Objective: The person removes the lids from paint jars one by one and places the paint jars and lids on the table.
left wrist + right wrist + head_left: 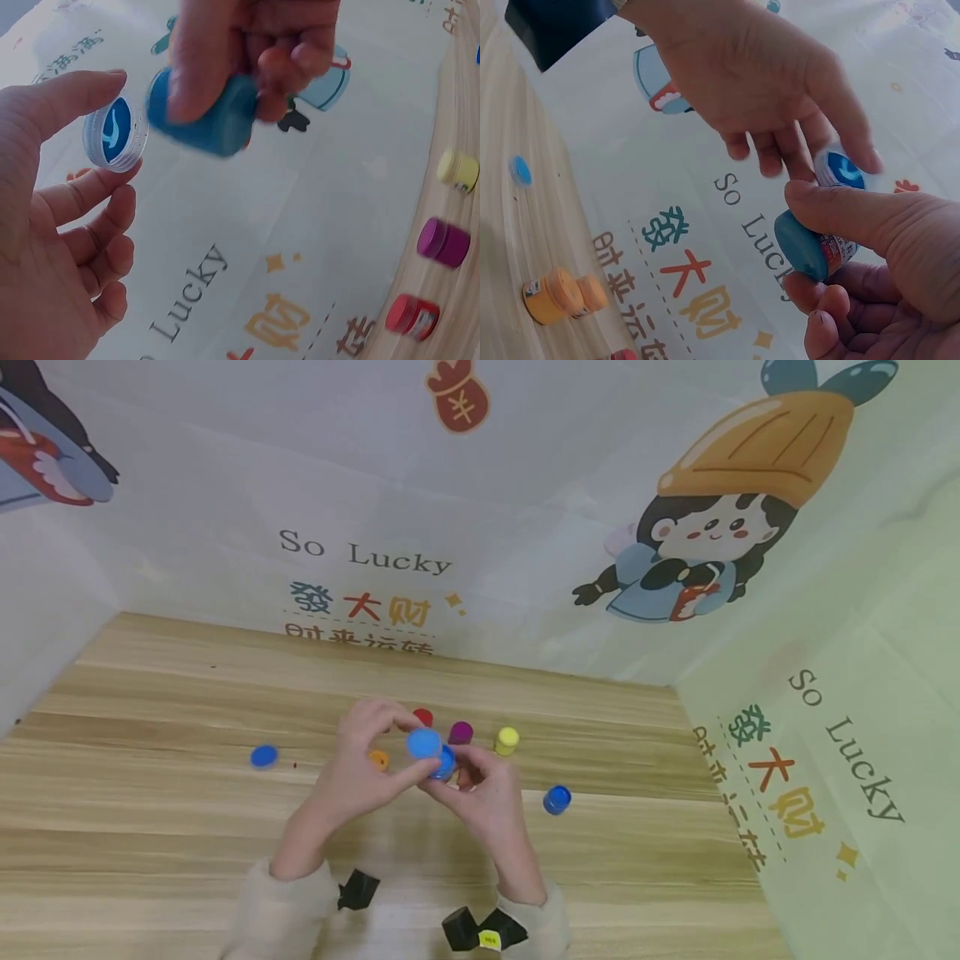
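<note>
- Blue pot [802, 244], labelled, is pinched between thumb and fingers by the right hand [487, 793].
- A clear-rimmed piece [116, 129], blue inside, is pinched between thumb and forefinger by the left hand [348, 777]; its other fingers are loosely bent.
- Both are held above the wood table [150, 835], the piece just beside the pot; whether they touch cannot be told.
- Beyond the hands, a red pot [423, 717], a purple pot [461, 732] and a yellow pot [507, 741] are lined up.
- A blue disc [264, 756] is seen at left, a second blue pot [557, 799] at right.
</note>
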`<move>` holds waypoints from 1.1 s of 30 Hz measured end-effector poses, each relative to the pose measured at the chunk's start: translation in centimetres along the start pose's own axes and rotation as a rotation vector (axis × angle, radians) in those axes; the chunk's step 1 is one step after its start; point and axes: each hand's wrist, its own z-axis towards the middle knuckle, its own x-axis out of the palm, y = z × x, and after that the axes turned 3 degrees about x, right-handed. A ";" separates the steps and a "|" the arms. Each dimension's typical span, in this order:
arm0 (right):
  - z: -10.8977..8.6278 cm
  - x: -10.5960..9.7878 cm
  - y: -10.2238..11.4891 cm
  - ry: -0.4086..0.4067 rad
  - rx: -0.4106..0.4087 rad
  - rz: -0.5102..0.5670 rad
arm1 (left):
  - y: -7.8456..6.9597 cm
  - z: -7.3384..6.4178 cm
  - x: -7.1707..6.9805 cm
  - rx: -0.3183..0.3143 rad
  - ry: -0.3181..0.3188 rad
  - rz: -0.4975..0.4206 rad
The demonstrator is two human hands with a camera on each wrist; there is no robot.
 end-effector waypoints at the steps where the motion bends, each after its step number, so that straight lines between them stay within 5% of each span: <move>1: 0.0 -0.1 -0.1 -0.004 0.010 0.000 | 0.1 -0.1 -0.4 0.005 -0.005 0.008; 4: -0.1 -0.3 -0.3 -0.019 0.054 -0.007 | 0.8 -0.3 -1.7 0.016 -0.036 0.055; 9: -0.4 -1.2 -0.7 -0.049 0.100 -0.015 | 1.9 -1.3 -4.6 -0.068 -0.090 0.157; 21: -0.9 -3.1 -1.6 -0.145 0.093 -0.062 | 4.4 -3.9 -9.8 -0.170 -0.192 0.280; 26: -0.9 -3.1 -1.6 -0.149 0.088 -0.062 | 5.2 -4.6 -10.4 -0.227 -0.180 0.368; 33: -1.1 -3.0 -1.7 -0.157 0.055 -0.064 | 7.3 -6.6 -12.1 -0.383 -0.106 0.481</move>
